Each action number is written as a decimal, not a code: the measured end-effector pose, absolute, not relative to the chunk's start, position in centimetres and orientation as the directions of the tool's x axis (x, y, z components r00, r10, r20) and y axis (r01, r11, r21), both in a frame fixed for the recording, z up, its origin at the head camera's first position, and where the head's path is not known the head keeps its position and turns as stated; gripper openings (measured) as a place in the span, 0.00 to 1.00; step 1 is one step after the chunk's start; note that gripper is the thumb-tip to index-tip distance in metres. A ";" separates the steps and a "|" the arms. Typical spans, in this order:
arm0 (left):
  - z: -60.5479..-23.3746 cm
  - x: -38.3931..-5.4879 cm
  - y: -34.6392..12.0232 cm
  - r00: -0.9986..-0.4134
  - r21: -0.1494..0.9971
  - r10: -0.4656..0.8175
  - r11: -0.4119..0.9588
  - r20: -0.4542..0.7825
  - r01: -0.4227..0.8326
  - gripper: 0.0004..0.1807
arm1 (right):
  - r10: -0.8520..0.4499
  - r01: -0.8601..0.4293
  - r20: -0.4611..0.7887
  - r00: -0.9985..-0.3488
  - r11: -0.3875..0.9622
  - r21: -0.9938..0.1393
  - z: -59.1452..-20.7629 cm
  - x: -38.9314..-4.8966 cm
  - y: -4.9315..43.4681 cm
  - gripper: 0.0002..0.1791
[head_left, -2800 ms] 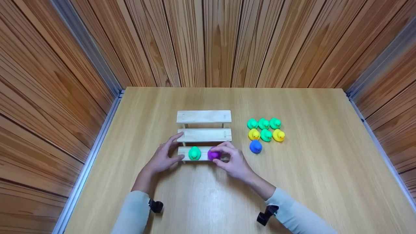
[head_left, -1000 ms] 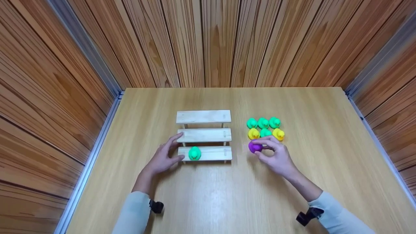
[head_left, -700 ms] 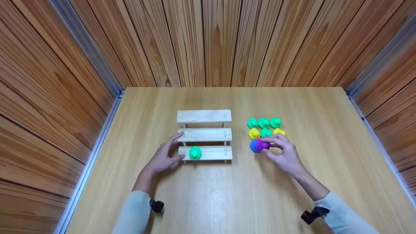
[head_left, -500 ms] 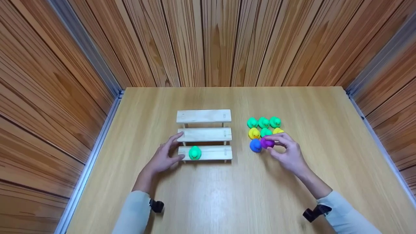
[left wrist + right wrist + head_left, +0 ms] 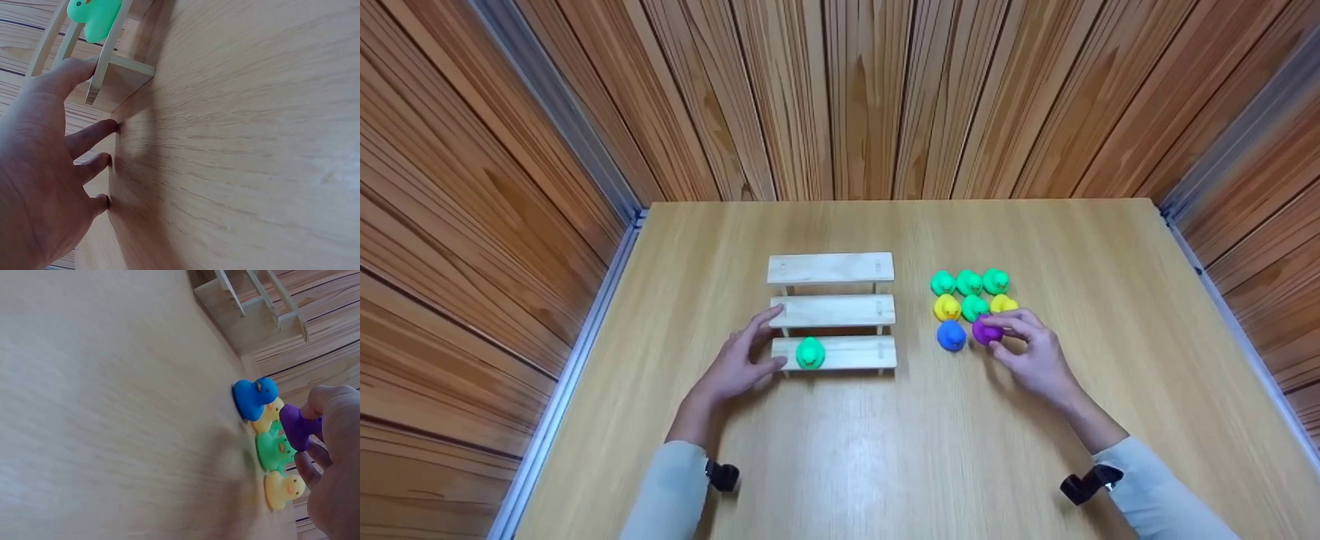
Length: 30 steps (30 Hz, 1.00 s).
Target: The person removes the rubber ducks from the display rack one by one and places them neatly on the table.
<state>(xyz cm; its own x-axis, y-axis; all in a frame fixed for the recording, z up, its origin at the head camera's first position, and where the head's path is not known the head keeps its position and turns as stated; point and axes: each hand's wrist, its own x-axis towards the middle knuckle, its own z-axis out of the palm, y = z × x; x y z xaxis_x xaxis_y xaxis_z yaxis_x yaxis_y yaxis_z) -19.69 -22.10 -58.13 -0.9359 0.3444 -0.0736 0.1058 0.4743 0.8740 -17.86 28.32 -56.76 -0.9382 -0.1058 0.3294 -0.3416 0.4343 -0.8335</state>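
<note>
Between thumb and fingers, my right hand [image 5: 1039,360] pinches a purple rubber duck [image 5: 985,331], just right of a blue duck [image 5: 951,336]. In the right wrist view the purple duck [image 5: 295,427] appears held above the tabletop. My left hand [image 5: 735,361] is at the left end of a three-step wooden rack [image 5: 840,311], fingers spread. Its thumb touches the lowest step and a fingertip the middle one. A green duck [image 5: 810,353] sits on the left part of the lowest step; the left wrist view shows it partly as a green duck [image 5: 95,19] cut by the frame.
Behind the blue duck stand a yellow duck [image 5: 946,308], a green duck [image 5: 975,308] and another yellow duck [image 5: 1003,304], partly hidden by my right hand. A row of green ducks [image 5: 969,283] is farther back. Wood-panelled walls [image 5: 870,97] enclose the table [image 5: 840,450].
My right hand has carried the purple duck from the right part of the lowest step rightward, over and past the blue duck. The left hand has stayed at the rack.
</note>
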 end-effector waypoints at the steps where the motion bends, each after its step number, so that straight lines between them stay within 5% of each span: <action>1: -58.1 -19.7 -22.1 -0.937 0.872 0.341 0.477 -0.073 0.106 0.48 | -0.105 -0.337 0.324 -0.940 0.438 -0.834 -56.9 -17.9 28.4 0.24; 30: -58.1 -19.7 -22.0 -0.939 0.869 0.336 0.485 -0.078 0.101 0.48 | -0.113 -0.247 0.220 -0.969 0.419 -0.873 -59.2 -18.5 28.7 0.22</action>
<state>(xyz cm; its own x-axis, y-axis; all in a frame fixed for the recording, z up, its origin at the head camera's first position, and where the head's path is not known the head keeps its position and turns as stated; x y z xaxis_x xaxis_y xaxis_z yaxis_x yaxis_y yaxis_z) -19.65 -22.00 -58.09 -0.9387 0.3357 -0.0783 0.1008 0.4847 0.8689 -18.52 28.70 -59.17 -0.9689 -0.1129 0.2201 -0.2473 0.4194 -0.8735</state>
